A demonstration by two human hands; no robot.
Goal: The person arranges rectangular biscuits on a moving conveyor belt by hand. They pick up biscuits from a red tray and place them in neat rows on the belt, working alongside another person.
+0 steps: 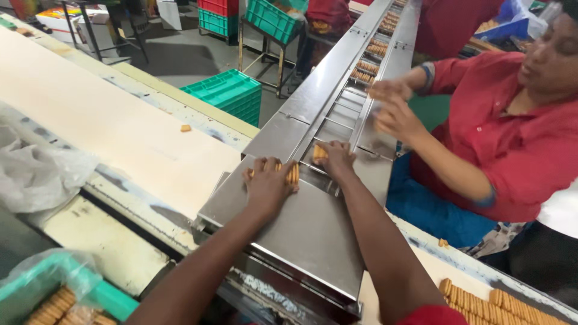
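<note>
biscuit stack (292, 174) on steel chute (301, 235), conveyor belt (108, 120) left, crate (229, 93) behind, co-worker (500, 138) right

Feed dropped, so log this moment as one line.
left hand: on biscuit stack | right hand: sets biscuits in steel channel | co-worker's hands: over channel

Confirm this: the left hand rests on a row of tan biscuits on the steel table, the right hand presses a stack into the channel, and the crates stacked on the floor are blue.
Wrong on one point: the stacked plastic crates on the floor are green, not blue, as the head view shows. The rest holds: the left hand rests on a row of tan biscuits on the steel table, and the right hand presses a stack into the channel.
</note>
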